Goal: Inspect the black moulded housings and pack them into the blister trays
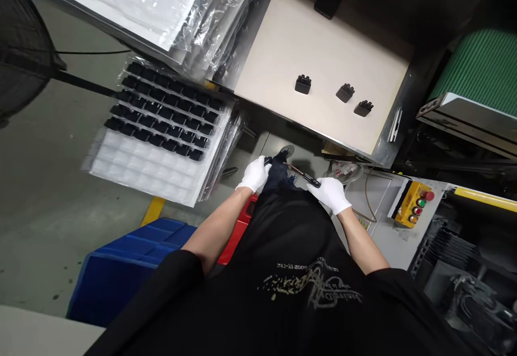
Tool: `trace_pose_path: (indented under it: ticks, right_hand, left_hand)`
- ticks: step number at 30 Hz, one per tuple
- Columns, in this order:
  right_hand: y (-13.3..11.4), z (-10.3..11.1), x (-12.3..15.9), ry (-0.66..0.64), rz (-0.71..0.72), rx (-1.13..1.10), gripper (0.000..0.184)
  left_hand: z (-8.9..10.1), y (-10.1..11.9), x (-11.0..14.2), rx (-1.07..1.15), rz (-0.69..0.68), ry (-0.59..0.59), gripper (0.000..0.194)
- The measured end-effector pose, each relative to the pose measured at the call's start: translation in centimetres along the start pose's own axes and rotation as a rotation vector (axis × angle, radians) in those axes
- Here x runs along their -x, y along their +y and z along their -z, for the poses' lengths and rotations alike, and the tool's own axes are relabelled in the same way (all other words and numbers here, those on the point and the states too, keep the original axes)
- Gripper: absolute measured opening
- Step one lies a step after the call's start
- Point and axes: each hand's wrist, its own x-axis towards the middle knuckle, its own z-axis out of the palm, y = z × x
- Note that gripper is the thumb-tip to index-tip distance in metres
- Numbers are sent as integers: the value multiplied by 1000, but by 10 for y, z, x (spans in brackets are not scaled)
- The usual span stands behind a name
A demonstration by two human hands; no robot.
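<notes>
Slim tool (312, 180): lay clasped in right grip (330, 193), shaft slanting toward left grip (254, 175); latter pinched black part (268, 160).

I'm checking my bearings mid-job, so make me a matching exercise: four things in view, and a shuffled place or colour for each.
Things:
1. dark-handled tool
2. three small black parts
3. control box
4. blue bin

Places or colours:
A. beside the left forearm
B. yellow
C. in the white-gloved right hand
D. on the beige work surface

Right pairs: 1-C, 2-D, 3-B, 4-A.
</notes>
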Motion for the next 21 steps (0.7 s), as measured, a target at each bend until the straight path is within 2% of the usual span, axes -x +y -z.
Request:
trace_pose_path:
  ticks: [4,7,9,12,15,18,21]
  right_hand:
    - [-1,3,0,-50,26,35,54]
    - [11,3,-1,-66,40,-42,53]
    - [20,2,-1,-123,60,-128,49]
    - [29,4,-1,-240,88,-263,46]
    - [29,8,-1,-287,125,-326,46]
    - [24,16,-1,-284,159,-277,47]
    - [14,27,0,-175,121,-88,48]
  left_hand:
    - [4,-1,4,141,3,-133,33]
    - [19,4,11,267,2,-303,44]
    - [32,8,16,316,-9,-416,52]
    - [50,17,21,315,-35,-559,62]
    - [58,25,22,212,-65,-675,60]
    - [59,30,23,41,-123,-712,48]
    - [58,29,26,-130,-208,-619,35]
